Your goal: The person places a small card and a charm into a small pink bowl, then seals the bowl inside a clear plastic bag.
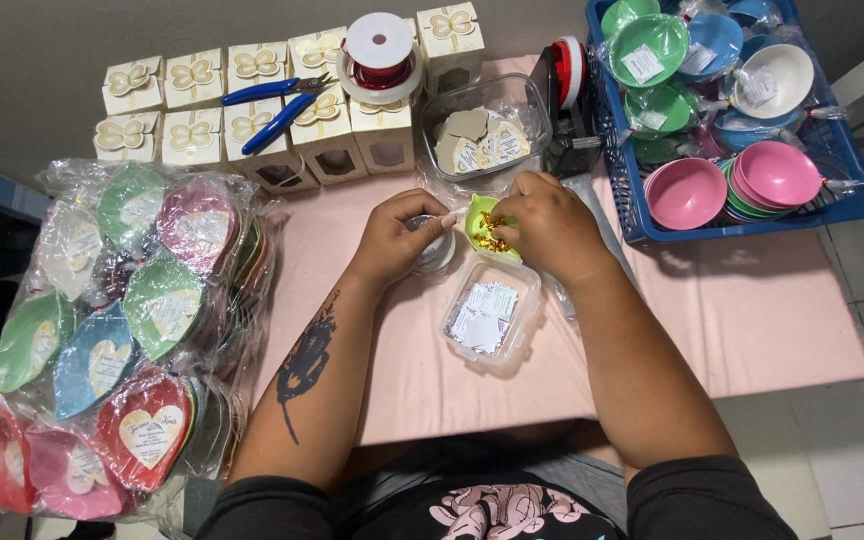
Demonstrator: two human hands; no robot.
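1. Green dish (479,222) of small gold pieces (493,236) sits near the middle of the pink bench (752,320), between both hands.
2. Right hand (552,225) curls over the dish, fingertips pinched among the gold pieces; whether one is caught cannot be told.
3. Left hand (397,235) rests on a small round clear container (434,248) just beside the dish, fingers loosely closed around it.
4. Judged step: picking out a gold piece; next calls for a fine pinch and lift.
5. Clear tub of white paper tags (487,315) lies nearer the body; gift boxes (252,110) line the far edge.
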